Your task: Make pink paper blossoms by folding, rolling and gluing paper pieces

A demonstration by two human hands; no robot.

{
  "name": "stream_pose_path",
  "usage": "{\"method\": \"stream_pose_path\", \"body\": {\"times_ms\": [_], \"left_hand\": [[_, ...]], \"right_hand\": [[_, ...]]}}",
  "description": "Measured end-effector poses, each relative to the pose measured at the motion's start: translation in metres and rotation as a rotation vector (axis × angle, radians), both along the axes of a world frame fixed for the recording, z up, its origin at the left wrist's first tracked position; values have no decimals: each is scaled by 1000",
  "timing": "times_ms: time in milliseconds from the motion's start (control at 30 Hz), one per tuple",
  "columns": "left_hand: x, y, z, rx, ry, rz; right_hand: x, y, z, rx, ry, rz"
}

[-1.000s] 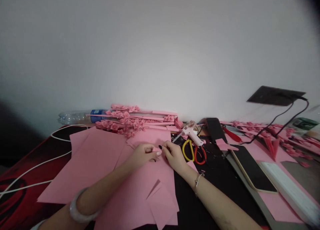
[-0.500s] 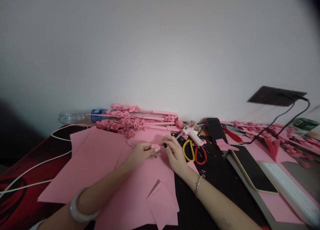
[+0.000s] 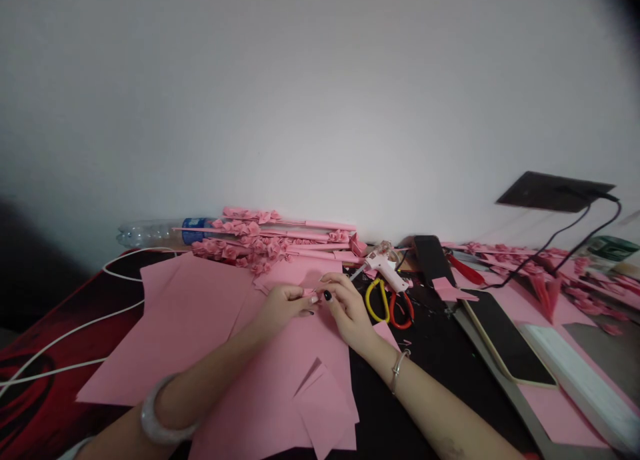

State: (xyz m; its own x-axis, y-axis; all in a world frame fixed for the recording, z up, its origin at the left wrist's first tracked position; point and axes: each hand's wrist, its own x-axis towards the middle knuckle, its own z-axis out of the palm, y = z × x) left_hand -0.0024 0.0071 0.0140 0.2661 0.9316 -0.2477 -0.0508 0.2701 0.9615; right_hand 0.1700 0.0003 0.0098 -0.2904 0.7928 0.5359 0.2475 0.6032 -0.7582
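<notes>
My left hand pinches a small folded piece of pink paper between thumb and fingers, above the pink sheets. My right hand is closed at the right end of the same piece, its thumb and fingertips pressed to it; the fingers partly hide the paper. Beneath both hands lies a large pink paper sheet. Small pink paper squares rest on its near part. Close to my right hand are scissors with one yellow and one red handle and a white hot glue gun.
Pink paper flowers with rolled stems are piled along the wall beside a clear plastic bottle. On the right lie a dark phone, a pale-edged phone, a white power strip and more paper flowers. White cables cross the left side.
My right thumb and fingertips have shifted slightly left, closer in on the small paper piece. Its visible part is now smaller. My left hand stays nearly where it was.
</notes>
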Motion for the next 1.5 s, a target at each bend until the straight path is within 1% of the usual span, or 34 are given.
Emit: {"method": "stream_pose_path", "body": {"times_ms": [167,400,667,767,833,1167,1367,1500], "left_hand": [[-2,-1,1,-2,-12,-32],[-3,0,-3,31,14,-60],[-3,2,-7,46,25,-125],[-3,2,-6,71,36,-158],[-3,1,-5,79,42,-154],[-2,-1,-3,64,79,-182],[-4,-1,1,-1,63,-210],[-5,-2,2,-2,56,-234]], "right_hand": [[0,0,1,-14,0,11],[-1,0,2,-132,18,57],[-2,1,2,-164,31,106],[-1,1,2,-169,48,117],[-1,1,1,-184,55,121],[2,2,3,-219,79,167],[2,3,1,-231,120,162],[3,4,0,-223,127,160]]}}
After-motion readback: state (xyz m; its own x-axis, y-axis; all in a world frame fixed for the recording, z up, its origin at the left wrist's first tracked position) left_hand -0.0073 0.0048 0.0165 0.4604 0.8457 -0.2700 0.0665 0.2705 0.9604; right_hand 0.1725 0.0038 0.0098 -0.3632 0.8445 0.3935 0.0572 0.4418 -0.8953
